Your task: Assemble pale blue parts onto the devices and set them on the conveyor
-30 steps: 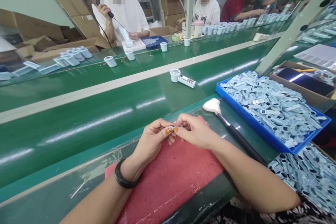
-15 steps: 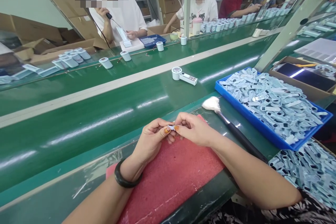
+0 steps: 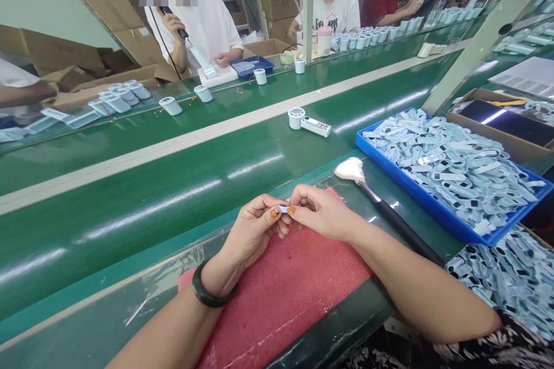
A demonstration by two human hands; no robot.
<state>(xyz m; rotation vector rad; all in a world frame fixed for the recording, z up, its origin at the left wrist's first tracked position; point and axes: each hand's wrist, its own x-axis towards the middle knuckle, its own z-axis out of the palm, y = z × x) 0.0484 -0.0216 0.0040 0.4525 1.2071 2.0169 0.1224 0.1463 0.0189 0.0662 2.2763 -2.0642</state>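
Between the fingertips of both hands is a small pale-blue plastic piece [image 3: 284,209], mostly covered by the thumbs. My left hand [image 3: 255,225] pinches its left end, and a dark bangle circles that wrist. At the other end, my right hand [image 3: 320,213] grips it between thumb and fingers. Both hands are held over a red foam mat [image 3: 285,288]. To the right of my right hand lies a black-handled tool with a white fluffy head [image 3: 350,170]. The right forearm passes in front of the mat's right side.
A blue tray [image 3: 404,199] heaped with pale-blue parts stands at right, above more loose parts [image 3: 502,282]. On the green conveyor belt [image 3: 182,167] sit a round cup-shaped unit [image 3: 296,118] and an attached-looking handle piece [image 3: 315,127]. Co-workers sit across the belt. A slanted metal post [image 3: 480,37] rises at right.
My hands keep the same pinch on the small piece, almost unmoved. The cup-shaped unit and handle piece appear slightly further right. Across the belt, a co-worker's hand with a corded tool has shifted.
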